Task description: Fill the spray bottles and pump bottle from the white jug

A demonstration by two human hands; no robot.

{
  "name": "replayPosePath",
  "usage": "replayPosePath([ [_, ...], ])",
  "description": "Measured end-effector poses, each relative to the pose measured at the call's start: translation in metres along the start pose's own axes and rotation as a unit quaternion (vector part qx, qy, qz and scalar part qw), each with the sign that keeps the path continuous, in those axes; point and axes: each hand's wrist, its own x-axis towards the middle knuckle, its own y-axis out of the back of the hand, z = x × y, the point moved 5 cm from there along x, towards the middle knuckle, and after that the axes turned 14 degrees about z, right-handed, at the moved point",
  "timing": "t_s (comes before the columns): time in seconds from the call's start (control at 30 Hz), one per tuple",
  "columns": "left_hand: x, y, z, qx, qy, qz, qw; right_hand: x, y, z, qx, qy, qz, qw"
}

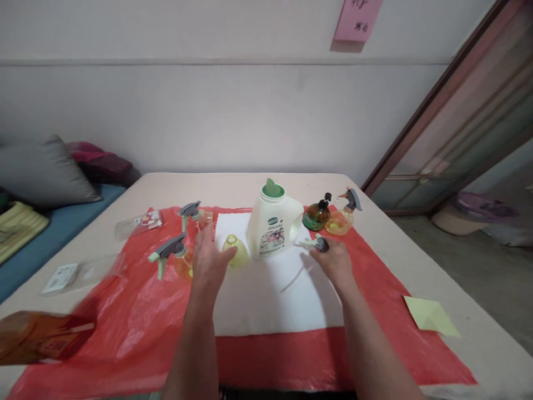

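Our right hand (336, 258) has its fingers clamped on a sprayer (321, 243), its pale nozzle pointing left and a thin tube (292, 279) slanting down over the white sheet (278, 311). Our left hand (209, 256) has its thumb spread well away from its other fingers; the thumb overlaps the near side of the uncapped yellow bottle (239, 256), though we cannot tell whether they touch. That bottle stands upright on the white sheet, just left of the jug (272, 225), which has a green spout (272, 189) at its top. Under the sheet we see red plastic (137, 316) laid over the desk (229, 189). Right of the jug stand a dark pump bottle (317, 216) and, beside it, an amber spray bottle (339, 223). Left of our left hand are two more spray bottles, the front one (182, 264) nearer us than the back one (200, 219). A yellow note (431, 315) lies at the right, partly on the red plastic
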Motion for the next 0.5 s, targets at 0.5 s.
replayPosePath([
  [0.5,-0.018,-0.048,-0.021,0.14,-0.054,-0.139,0.979,0.004,0.114,-0.026,0.472,-0.162,0.262,0.826],
])
